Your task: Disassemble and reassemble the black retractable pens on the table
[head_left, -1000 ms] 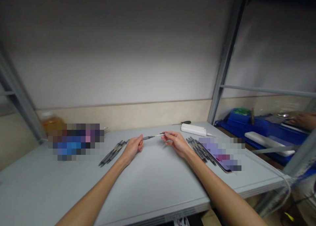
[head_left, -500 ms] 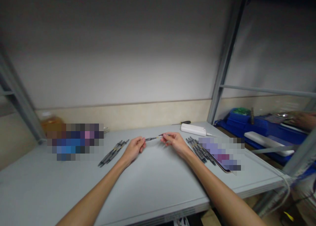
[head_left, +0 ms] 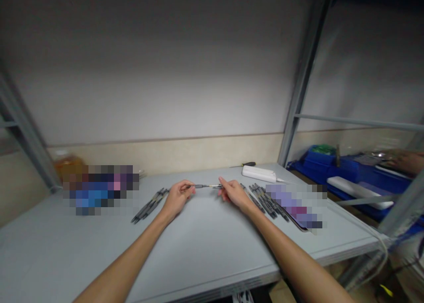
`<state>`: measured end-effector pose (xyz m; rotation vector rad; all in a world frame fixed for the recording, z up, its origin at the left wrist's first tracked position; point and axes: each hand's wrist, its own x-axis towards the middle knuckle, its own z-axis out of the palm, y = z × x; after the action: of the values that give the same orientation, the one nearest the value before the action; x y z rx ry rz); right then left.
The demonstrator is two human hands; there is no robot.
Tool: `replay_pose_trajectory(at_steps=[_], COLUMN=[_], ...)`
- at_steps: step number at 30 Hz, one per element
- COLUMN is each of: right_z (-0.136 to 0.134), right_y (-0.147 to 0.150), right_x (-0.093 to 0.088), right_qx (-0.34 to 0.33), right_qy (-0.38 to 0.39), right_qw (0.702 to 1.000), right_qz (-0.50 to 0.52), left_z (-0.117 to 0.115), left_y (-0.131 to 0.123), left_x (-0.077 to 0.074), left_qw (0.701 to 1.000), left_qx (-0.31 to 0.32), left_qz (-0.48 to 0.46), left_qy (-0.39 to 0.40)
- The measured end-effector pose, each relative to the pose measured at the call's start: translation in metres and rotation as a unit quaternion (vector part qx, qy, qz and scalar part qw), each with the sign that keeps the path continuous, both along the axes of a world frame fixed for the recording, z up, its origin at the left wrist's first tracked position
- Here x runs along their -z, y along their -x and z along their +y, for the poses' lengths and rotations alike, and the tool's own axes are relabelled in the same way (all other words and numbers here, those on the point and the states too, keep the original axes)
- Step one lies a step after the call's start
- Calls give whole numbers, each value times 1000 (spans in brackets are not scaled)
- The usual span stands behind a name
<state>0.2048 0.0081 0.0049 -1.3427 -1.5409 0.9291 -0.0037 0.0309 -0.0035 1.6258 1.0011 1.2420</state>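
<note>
Over the middle of the table, a slim dark pen (head_left: 202, 186) lies level between my two hands. My left hand (head_left: 179, 196) pinches its left end between thumb and fingers. At the pen's other end, my right hand (head_left: 234, 193) has its fingers closed, its thumb pointing up and to the left. A lighter stretch of the pen shows near the right fingertips. To the left of my left hand lies a small group of dark grey pens (head_left: 147, 206), and several more pens (head_left: 266, 201) lie slanted just right of my right hand.
Behind the right-hand pens is a white power strip (head_left: 259, 174) with a cable, and a screwdriver (head_left: 249, 164) by the wall. Blurred-out items lie at left and right. Beyond the metal post (head_left: 300, 82), a co-worker's hand (head_left: 409, 161) is over a blue-covered surface.
My right hand has turned, raising its thumb, and now meets the pen's right end. One more pen shows beside the right-hand group. My left hand has shifted slightly.
</note>
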Motion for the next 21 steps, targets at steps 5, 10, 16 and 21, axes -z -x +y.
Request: replay_pose_trajectory(at_steps=[5, 10, 16, 21], right_z=[1, 1, -2, 0], right_y=[-1, -2, -1, -1], right_x=[-1, 0, -2, -1], right_qx=[-17, -45, -16, -23], right_qy=[-65, -67, -16, -68], right_qw=[995, 995, 1000, 996], right_qz=[75, 51, -13, 48], left_z=[1, 0, -2, 3], left_y=[2, 3, 0, 3], left_x=[-2, -3, -5, 0], left_qw=[999, 999, 999, 999], left_qx=[-24, -13, -5, -23], left_qz=[-23, -16, -13, -16], left_qy=[12, 25, 35, 32])
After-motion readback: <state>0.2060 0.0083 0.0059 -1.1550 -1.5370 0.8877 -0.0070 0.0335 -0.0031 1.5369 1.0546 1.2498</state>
